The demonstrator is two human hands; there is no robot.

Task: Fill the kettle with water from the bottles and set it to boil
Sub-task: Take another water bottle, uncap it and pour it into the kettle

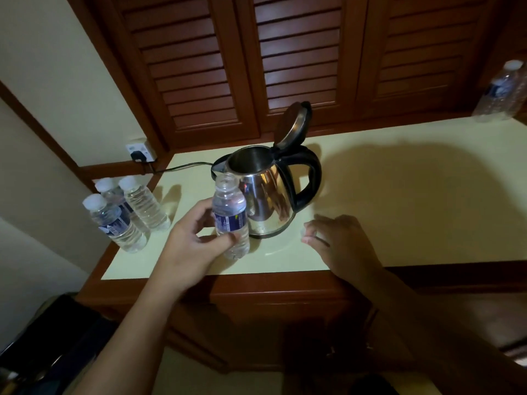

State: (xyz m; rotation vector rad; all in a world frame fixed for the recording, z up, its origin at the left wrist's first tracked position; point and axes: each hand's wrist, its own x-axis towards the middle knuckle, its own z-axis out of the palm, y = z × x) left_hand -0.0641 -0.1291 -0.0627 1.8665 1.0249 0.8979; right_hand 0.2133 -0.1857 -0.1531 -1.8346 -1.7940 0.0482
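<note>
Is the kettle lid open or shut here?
Open: the kettle lid stands hinged back, its steel interior exposed.

A kettle [266, 192] is set mid-counter [399, 195], with an uncapped bottle [231, 220] just near-left of it. Three bottles [125, 212] are grouped at the left edge; another bottle [502, 92] is placed far right.

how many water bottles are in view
5: three capped bottles at the counter's left end, one open bottle in the left hand, one far-right bottle.
</note>
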